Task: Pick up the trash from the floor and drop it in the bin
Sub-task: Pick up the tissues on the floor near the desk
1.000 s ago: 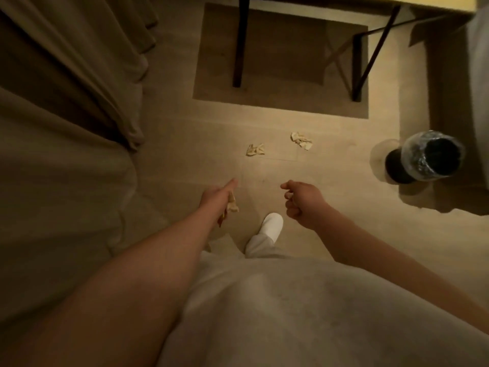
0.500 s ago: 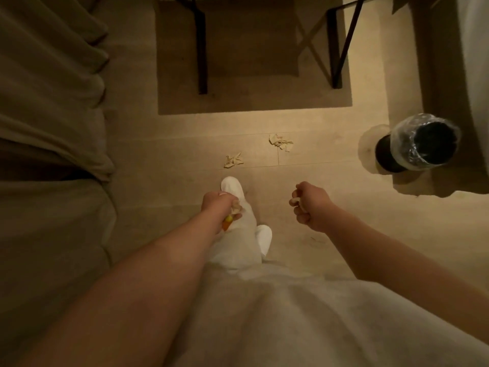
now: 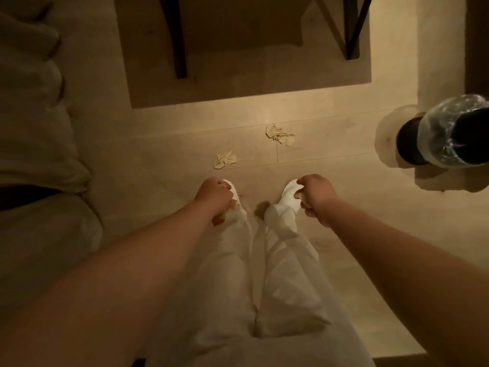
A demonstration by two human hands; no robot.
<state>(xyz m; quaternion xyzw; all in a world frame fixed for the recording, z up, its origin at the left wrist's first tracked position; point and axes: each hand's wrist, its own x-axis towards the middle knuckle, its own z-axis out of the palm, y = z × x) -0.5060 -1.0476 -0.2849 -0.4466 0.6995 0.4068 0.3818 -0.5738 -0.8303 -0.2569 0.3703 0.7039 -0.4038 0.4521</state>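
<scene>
Two bits of crumpled paper trash lie on the floor (image 3: 330,197). The nearer scrap (image 3: 225,159) sits just past the person's toes. The farther scrap (image 3: 280,135) lies a bit beyond it, more toward the bin. They do not touch each other.

The bin (image 3: 449,131) stands off to the right side, well apart from both scraps. It has a shiny clear bag folded over its rim, so it looks ready to catch things. Its mouth is open and dark inside.

The left hand (image 3: 213,197) is curled closed around a small scrap (image 3: 219,220), and a yellowish bit pokes out under the fist. It looks like this hand is keeping one piece safe so more can be gathered before going to the bin. The right hand (image 3: 316,198) is loosely curled with the fingers bent in. I cannot tell if anything is inside it.

Both hands hang out in front, over the white shoes (image 3: 288,196), nearer to the person than the scraps and far from the bin. The person stands facing the scraps, so bending down for the nearer one seems the likely next step.

Behind the scraps, farther from the bin, is a brown rug (image 3: 251,83) with dark table legs (image 3: 178,49) on it.
</scene>
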